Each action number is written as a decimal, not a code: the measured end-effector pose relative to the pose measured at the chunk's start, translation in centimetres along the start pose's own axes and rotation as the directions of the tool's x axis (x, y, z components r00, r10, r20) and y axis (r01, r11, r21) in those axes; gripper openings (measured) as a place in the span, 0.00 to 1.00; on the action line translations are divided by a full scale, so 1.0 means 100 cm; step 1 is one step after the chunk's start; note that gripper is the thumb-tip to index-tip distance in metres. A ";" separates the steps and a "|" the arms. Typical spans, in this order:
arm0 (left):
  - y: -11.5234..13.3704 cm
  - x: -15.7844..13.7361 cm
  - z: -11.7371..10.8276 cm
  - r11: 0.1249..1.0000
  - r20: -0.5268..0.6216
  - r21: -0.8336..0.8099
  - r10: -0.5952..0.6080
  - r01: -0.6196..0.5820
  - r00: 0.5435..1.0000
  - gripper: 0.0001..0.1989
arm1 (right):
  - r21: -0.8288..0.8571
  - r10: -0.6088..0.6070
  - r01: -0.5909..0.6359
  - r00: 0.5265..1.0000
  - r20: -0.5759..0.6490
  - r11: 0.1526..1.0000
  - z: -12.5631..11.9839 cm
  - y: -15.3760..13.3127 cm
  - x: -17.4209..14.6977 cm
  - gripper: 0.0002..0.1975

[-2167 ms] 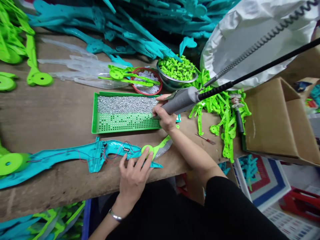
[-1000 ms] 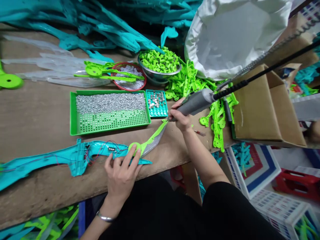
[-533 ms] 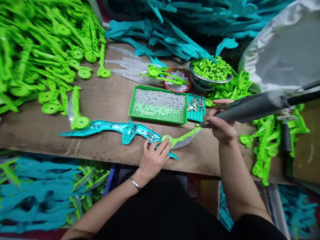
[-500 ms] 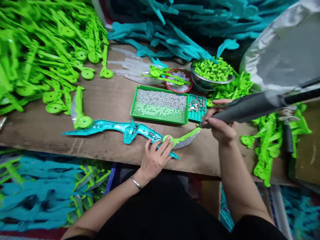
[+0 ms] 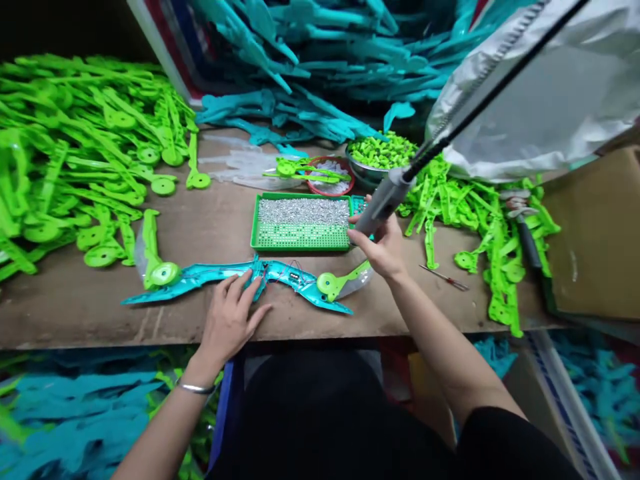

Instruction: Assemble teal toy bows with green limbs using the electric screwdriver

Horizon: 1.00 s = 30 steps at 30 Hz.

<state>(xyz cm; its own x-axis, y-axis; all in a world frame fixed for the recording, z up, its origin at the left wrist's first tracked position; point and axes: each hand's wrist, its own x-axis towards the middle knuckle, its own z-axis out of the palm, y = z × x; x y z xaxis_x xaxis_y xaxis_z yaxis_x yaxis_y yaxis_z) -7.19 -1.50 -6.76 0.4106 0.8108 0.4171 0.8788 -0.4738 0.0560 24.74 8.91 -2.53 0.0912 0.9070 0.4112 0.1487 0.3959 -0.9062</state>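
Observation:
A toy bow with a blue body [image 5: 207, 272] lies face down along the bench, thin wires showing in its middle. A green limb with a round hub [image 5: 165, 274] sits at its left end, and another green limb [image 5: 329, 285] at its right; both carry clear plastic pieces. My left hand [image 5: 233, 317] rests with fingers spread on the bow's middle, gripping nothing. My right hand [image 5: 383, 250] is wrapped around a grey electric screwdriver [image 5: 386, 200] on a black cord, above the right limb. The screwdriver's tip is hidden by the hand.
Behind the bow stands a green perforated tray [image 5: 302, 249] of screws, beside a small teal tray [image 5: 358, 204]. Green limbs [image 5: 100, 167] pile up on the left. A metal bowl [image 5: 363, 172] holds green pieces. A loose screwdriver [image 5: 445, 277] and a carton [image 5: 595, 233] are right.
My left hand has moved left from the right limb's hub to the bow's middle. My right hand has drawn the electric screwdriver left, tilting it more upright. The camera view has shifted.

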 end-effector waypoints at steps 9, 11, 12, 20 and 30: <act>0.069 -0.004 -0.016 0.994 -0.138 0.003 -0.109 0.110 0.984 0.22 | -0.230 -0.074 0.059 0.996 -0.056 0.972 -0.018 -0.014 -0.071 0.05; 0.089 0.013 -0.021 0.991 -0.225 -0.043 -0.136 0.129 0.965 0.26 | -0.346 0.054 -0.003 0.989 0.138 0.938 -0.012 -0.020 -0.084 0.03; 0.097 0.025 -0.021 0.990 -0.214 -0.079 -0.128 0.113 0.968 0.29 | -0.386 0.103 -0.020 0.975 0.195 0.922 -0.007 -0.021 -0.088 0.03; 0.099 0.074 0.007 0.914 0.113 -0.363 -0.152 0.183 0.982 0.08 | -0.598 0.306 -0.121 0.926 0.219 0.793 0.023 -0.019 -0.096 0.02; 0.087 0.069 0.013 0.692 0.124 -0.675 -0.238 0.258 0.963 0.05 | -0.499 0.316 -0.193 0.933 0.173 0.845 0.032 -0.011 -0.094 0.02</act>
<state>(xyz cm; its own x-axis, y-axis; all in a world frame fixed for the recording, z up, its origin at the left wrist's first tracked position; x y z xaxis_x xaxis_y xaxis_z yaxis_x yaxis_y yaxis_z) 3.60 0.39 -4.56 0.2161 0.9365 0.2761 0.5498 -0.3504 0.7582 20.54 0.40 -5.70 -0.0382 0.9960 0.0803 0.5996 0.0871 -0.7956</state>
